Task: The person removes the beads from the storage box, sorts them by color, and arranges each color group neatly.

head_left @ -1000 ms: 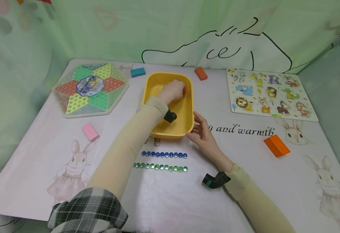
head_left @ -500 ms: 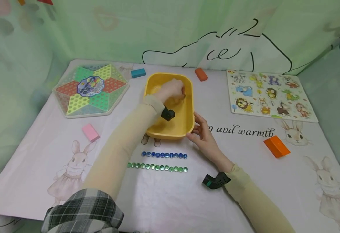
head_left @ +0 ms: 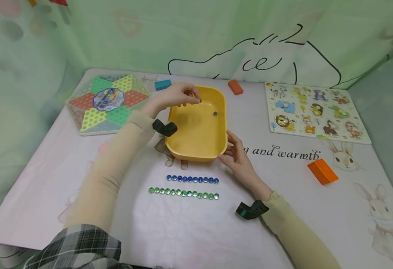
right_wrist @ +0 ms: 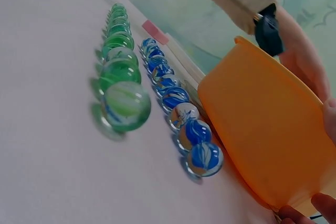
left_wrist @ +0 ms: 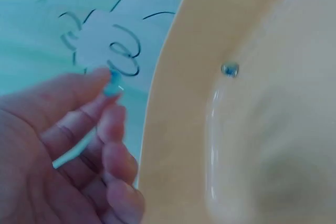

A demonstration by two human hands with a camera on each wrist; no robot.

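My left hand is over the far left part of a yellow plastic tub, thumb and fingertips pinching a small bluish glass marble. Another marble lies on the tub's floor near its right wall. My right hand holds the near right corner of the tub, thumb on the near side and fingers along the right wall. In front of the tub lie a row of blue marbles and, nearer to me, a row of green marbles.
A Chinese checkers board lies at the back left, an animal puzzle board at the back right. Around the tub are a blue block, a red-orange block, a pink block partly behind my left arm, and an orange block.
My left hand has risen out of the tub and moved left with a marble between its fingertips, leaving the marble in the tub in sight. My right hand stays at the corner.
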